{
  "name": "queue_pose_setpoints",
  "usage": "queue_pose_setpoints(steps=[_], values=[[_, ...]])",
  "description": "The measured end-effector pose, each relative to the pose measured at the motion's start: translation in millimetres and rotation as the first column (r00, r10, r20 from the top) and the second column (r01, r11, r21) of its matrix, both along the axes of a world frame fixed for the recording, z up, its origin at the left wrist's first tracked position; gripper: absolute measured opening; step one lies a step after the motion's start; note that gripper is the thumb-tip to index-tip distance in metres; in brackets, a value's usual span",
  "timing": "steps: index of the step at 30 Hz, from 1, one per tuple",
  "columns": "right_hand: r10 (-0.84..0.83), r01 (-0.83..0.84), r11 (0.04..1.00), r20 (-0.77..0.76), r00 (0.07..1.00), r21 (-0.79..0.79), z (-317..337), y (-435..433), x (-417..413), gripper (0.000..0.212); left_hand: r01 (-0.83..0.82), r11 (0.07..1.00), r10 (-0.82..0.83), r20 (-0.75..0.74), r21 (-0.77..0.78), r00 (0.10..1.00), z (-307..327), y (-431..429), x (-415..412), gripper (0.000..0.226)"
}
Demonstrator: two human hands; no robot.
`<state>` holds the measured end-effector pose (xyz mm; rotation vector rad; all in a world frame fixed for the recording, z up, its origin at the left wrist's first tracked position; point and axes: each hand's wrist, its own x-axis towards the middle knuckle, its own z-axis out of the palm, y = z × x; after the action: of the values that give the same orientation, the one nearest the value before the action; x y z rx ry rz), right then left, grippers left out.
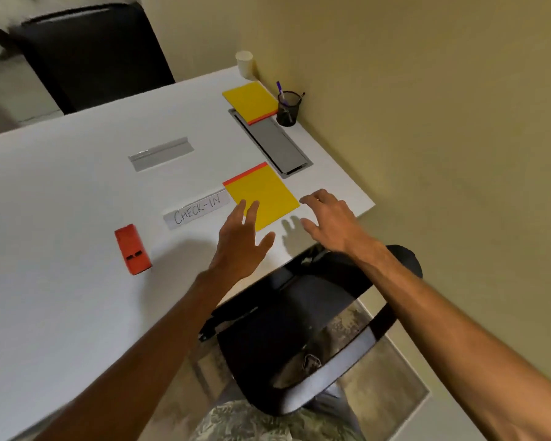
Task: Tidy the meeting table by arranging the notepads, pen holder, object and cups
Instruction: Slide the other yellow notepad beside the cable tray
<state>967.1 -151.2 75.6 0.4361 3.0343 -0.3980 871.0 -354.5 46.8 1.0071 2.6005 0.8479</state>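
Observation:
A yellow notepad [264, 192] with an orange top strip lies flat near the white table's [61, 297] right edge. My left hand [240, 240] hovers open over its near left corner, fingers spread. My right hand [328, 221] is open just right of the pad, above the table edge. A second yellow notepad [250, 101] lies farther back, partly over a grey cable hatch [275, 144]. A black mesh pen holder [288, 109] with pens stands beside it. A white paper cup [245, 64] stands at the far corner. An orange block-shaped object [132, 249] rests to the left.
A "CHECK-IN" name strip [198, 211] lies left of the near pad, and a grey angled sign holder [161, 153] sits mid-table. A black office chair [299, 338] is tucked at the near edge; another black chair [93, 49] stands at the far side. A beige wall [427, 122] runs along the right.

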Motion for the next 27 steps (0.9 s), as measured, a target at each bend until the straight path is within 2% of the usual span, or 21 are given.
queue_pose_setpoints(steps=[8,14,18,23,27], values=[[0.178,-0.177,0.984,0.175,0.968,-0.021,-48,64,-81,0.049,-0.197,0.978,0.206,0.188,-0.067,0.960,-40,48,-42,0.075],[0.282,-0.235,0.951,0.253,0.925,-0.202,-91,107,-126,0.049,-0.417,0.902,0.430,0.335,-0.113,0.838,-68,82,-47,0.075],[0.210,-0.130,0.940,0.234,0.949,-0.314,-122,125,-145,0.047,-0.532,0.828,0.555,0.406,-0.179,0.726,-94,105,-49,0.069],[0.053,0.065,0.908,0.267,0.962,-0.414,-164,140,-168,0.049,-0.615,0.737,0.663,0.481,-0.281,0.574,-130,129,-66,0.078],[-0.050,0.166,0.887,0.266,0.963,-0.432,-190,146,-177,0.044,-0.667,0.669,0.729,0.467,-0.328,0.501,-151,146,-80,0.064]])
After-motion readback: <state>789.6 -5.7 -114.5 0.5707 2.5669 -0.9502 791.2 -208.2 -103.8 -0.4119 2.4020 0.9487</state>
